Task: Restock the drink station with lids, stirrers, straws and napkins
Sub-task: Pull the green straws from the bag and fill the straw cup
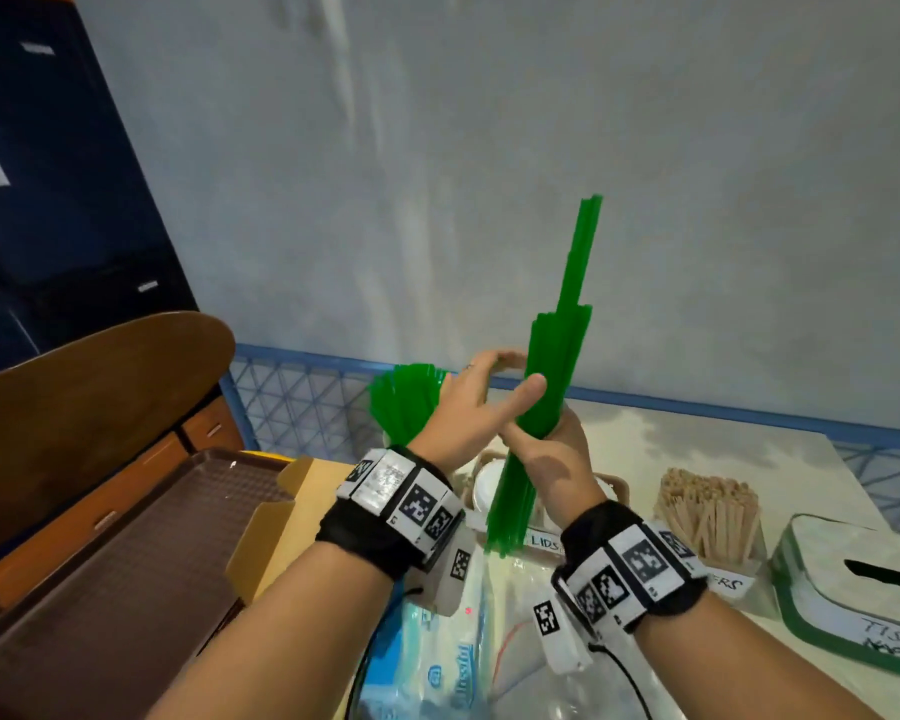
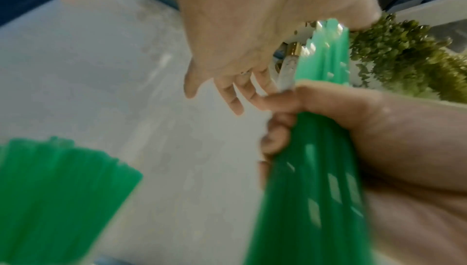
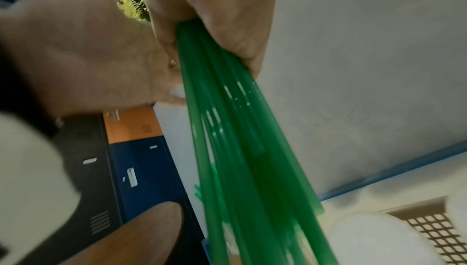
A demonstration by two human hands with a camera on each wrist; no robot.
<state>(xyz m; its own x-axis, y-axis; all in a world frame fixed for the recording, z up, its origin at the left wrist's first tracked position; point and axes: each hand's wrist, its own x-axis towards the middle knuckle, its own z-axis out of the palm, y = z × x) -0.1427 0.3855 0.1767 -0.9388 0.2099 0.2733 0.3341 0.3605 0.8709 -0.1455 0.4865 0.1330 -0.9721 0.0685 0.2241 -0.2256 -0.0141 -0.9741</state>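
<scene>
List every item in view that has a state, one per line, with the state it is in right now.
Straw bundle: held upright, ends uneven.
Right hand: grips the bundle.
Left hand: fingers straight, beside the bundle, holds nothing.
Standing straws: fanned out behind the left hand.
Stirrers: upright, holder full.
Tissue box: slot open, no tissue showing.
Cardboard box: flaps open.
Brown tray: nothing visible on it.

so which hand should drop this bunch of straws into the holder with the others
Right, probably. The right hand already grips the held straws around their middle, upright. The left hand is open beside them, holding nothing, nearer the straws already standing at the left, so it could steady those.
</scene>
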